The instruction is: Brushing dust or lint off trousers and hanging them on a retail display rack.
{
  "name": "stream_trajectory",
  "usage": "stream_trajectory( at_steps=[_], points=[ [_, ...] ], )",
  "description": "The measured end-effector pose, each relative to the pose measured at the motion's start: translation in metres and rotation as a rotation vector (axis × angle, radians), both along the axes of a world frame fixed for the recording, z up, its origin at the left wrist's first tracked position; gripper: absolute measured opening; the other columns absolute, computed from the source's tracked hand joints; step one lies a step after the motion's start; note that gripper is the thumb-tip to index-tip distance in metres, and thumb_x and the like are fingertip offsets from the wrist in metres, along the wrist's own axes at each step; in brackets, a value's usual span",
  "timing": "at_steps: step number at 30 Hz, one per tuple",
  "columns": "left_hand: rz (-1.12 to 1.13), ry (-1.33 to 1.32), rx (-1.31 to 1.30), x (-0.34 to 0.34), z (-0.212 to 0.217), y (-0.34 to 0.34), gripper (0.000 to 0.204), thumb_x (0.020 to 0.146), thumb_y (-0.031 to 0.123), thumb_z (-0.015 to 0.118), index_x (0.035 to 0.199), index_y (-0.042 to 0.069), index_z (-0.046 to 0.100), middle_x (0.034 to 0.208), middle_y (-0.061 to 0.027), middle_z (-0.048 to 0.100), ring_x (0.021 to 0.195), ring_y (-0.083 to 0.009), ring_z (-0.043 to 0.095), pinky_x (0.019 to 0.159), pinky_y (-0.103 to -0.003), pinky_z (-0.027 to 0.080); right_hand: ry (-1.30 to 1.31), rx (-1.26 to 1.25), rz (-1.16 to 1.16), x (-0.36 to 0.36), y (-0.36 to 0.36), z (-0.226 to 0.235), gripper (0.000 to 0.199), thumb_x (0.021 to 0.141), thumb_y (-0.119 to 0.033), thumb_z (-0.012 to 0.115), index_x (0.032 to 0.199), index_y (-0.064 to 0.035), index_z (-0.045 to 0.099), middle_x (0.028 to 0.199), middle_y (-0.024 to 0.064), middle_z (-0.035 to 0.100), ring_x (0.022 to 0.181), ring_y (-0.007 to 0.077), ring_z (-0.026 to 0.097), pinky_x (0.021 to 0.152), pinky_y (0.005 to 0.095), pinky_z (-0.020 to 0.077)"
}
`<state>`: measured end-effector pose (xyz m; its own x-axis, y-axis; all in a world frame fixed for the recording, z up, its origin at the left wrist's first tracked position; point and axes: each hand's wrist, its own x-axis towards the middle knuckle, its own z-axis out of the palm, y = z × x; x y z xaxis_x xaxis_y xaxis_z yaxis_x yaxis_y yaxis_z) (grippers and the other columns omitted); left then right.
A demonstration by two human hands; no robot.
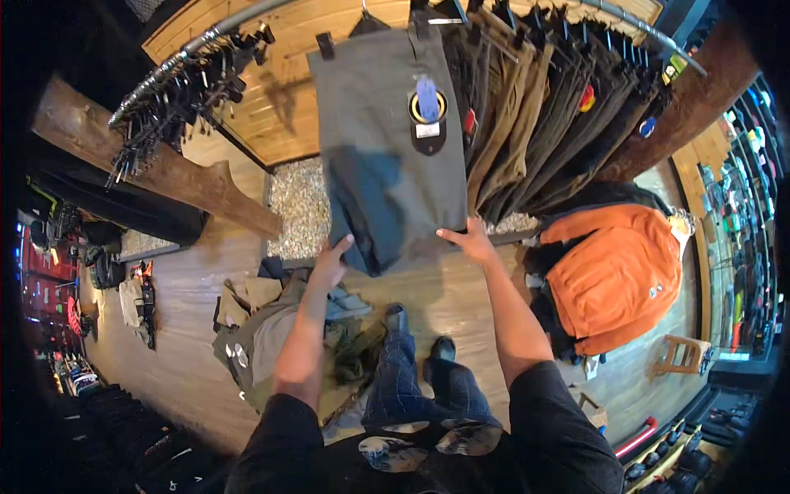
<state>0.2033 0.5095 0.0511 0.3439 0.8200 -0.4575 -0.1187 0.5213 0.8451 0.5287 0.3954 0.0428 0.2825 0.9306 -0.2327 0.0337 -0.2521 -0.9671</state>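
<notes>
A pair of grey trousers (383, 165), folded over, hangs from dark clips on the rail in front of me. It carries a round black-and-yellow tag (427, 107) with a blue strip at its upper right. My left hand (332, 259) is closed on the lower left edge, where the cloth folds and sags. At the lower right corner my right hand (471, 240) grips the cloth, thumb on the front. The fingers behind the fabric are partly hidden.
Brown and dark trousers (535, 115) crowd the rail (642, 37) to the right. Bare black hangers (185, 99) bunch at its left end, above a log post (164, 169). Piled clothes (263, 329) lie on the floor at left. An orange sweatshirt (613, 267) hangs at right, near a small wooden stool (685, 354).
</notes>
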Motion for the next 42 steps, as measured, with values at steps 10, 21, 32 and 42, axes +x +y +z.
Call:
stream_trajectory(
  at_steps=[10,21,32,42],
  points=[
    [-0.269,0.311,0.021,0.021,-0.100,-0.090,0.062,0.079,0.021,0.082,0.129,0.001,0.053,0.120,-0.0078,0.061,0.114,-0.0198,0.055,0.102,-0.034,0.041,0.163,-0.200,-0.202,-0.039,-0.098,-0.087,0.034,0.086,-0.031,0.074,0.104,-0.0027,0.069,0.091,-0.0012,0.067,0.083,0.0103,0.059,0.078,0.0284,0.0473],
    [-0.443,0.408,-0.296,-0.020,-0.148,-0.168,0.062,0.084,0.021,0.077,0.134,0.002,0.047,0.121,-0.0047,0.062,0.108,-0.0197,0.058,0.091,-0.033,0.046,0.402,-0.097,-0.373,-0.050,-0.191,-0.072,0.033,0.087,-0.025,0.074,0.109,-0.0021,0.068,0.097,0.0007,0.069,0.086,0.0091,0.060,0.080,0.0264,0.0472],
    [-0.266,0.167,0.180,0.077,-0.076,-0.334,0.044,0.086,0.019,0.074,0.118,-0.004,0.058,0.112,-0.0074,0.063,0.102,-0.0180,0.058,0.091,-0.032,0.046,-0.044,0.082,-0.400,-0.064,-0.297,-0.088,0.050,0.087,-0.019,0.073,0.129,0.0019,0.055,0.111,0.0098,0.066,0.099,0.0152,0.061,0.089,0.0301,0.0483],
    [-0.322,0.260,0.638,0.223,-0.027,-0.462,0.042,0.087,0.004,0.065,0.129,0.009,0.058,0.100,-0.0080,0.065,0.088,-0.0177,0.058,0.087,-0.035,0.046,-0.496,0.495,-0.806,0.012,-0.435,-0.023,0.043,0.089,-0.014,0.065,0.130,-0.0043,0.057,0.125,0.0150,0.062,0.117,0.0243,0.059,0.099,0.0349,0.0448]
  ],
)
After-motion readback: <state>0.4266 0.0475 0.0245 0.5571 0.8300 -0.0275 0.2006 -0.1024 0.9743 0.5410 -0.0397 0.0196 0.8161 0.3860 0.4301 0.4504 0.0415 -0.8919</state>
